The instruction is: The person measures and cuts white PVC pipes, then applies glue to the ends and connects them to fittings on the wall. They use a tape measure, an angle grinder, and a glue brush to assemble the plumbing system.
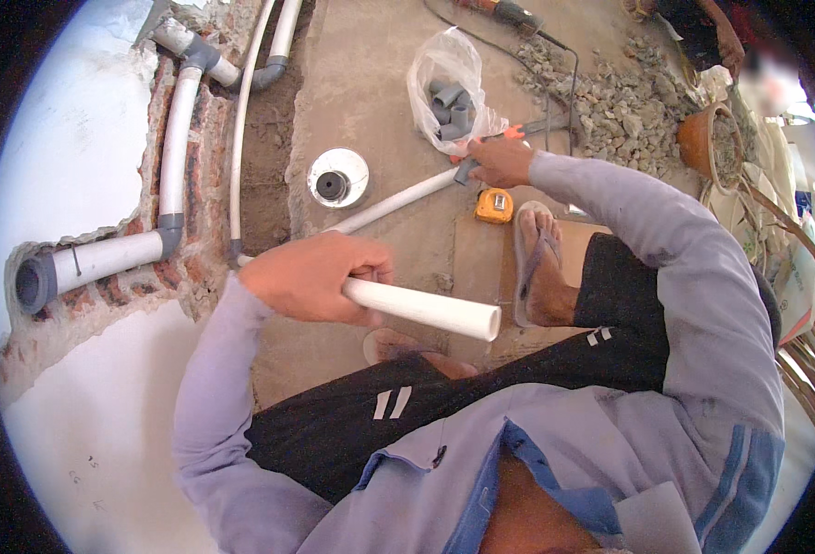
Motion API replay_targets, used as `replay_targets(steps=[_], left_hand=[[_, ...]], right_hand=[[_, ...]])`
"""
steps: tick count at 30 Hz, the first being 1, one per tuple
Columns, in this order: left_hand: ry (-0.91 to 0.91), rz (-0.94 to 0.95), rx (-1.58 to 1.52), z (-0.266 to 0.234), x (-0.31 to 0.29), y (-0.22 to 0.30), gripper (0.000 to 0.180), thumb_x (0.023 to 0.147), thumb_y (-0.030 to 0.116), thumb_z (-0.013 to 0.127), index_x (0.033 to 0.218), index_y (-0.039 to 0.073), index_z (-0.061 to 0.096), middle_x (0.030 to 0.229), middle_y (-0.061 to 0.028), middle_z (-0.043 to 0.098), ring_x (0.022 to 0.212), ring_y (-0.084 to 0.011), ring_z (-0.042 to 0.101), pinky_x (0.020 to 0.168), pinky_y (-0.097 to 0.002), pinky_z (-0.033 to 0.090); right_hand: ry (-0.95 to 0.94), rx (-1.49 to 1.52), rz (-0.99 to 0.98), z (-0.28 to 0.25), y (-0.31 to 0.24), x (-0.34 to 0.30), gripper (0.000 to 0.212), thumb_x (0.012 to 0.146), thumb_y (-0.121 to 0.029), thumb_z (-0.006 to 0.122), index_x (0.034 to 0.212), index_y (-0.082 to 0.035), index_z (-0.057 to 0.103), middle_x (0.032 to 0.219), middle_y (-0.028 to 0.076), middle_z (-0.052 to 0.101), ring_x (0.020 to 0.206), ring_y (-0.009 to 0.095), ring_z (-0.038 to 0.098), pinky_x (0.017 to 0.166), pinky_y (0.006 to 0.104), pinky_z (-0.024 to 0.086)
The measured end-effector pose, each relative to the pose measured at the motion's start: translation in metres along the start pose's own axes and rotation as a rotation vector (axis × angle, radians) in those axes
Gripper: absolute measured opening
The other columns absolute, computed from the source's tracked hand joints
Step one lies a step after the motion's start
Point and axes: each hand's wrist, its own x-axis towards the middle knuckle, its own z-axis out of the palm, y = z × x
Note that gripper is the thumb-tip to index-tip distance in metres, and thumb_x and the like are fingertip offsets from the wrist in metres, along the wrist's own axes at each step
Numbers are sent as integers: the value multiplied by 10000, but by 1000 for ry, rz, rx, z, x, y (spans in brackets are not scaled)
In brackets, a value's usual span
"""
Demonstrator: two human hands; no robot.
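My left hand point(320, 277) is closed round a short white plastic pipe point(426, 309), whose open end points right. Farther out, my right hand point(503, 162) has its fingers closed on a small grey pipe fitting point(466, 171). That fitting is at the end of a long white pipe point(398, 203), which slants down toward my left hand; whether they are joined is unclear. A tool with orange handles point(515, 132) lies just beyond my right hand. Close by are a yellow tape measure point(494, 205) and a clear plastic bag point(474, 63) holding several grey fittings point(460, 115).
A white round container with a black centre point(337, 177) stands on the floor. White pipes with grey joints point(179, 138) run along the broken brick wall at left. Rubble point(629, 106), a tilted brown pot point(710, 146) and a power tool point(509, 14) lie at the far right.
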Motion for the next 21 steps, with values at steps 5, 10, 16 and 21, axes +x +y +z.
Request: replay_targets(steps=[5,10,16,21], left_hand=[[67,-69,-44,-11,-41,23,297,724,161,780,946,45,620,838,-73,652,790,-179,602,724,-331,465],[313,-167,-126,-4,-106,23,290,682,116,821,919,41,672,859,-22,675,830,-131,606,778,-293,473],[418,-112,2,-5,-126,23,309,702,218,833,910,28,705,839,-37,690,784,-136,599,728,-303,464],[215,-60,94,30,-50,-9,393,787,373,760,988,41,701,895,-120,693,834,-251,631,770,-371,478]], right_hand=[[99,-314,-326,-74,-57,56,295,823,-293,647,980,-44,622,825,189,674,825,367,680,701,503,530],[231,-142,-568,-88,-181,87,346,885,-382,612,969,-47,624,829,190,678,810,389,672,731,482,533],[137,-212,-557,-67,-199,114,355,838,-354,626,895,-12,702,853,228,693,812,402,686,715,516,547],[96,-292,-520,-55,-198,125,253,818,-242,623,924,-23,691,882,219,690,837,388,684,734,496,549]])
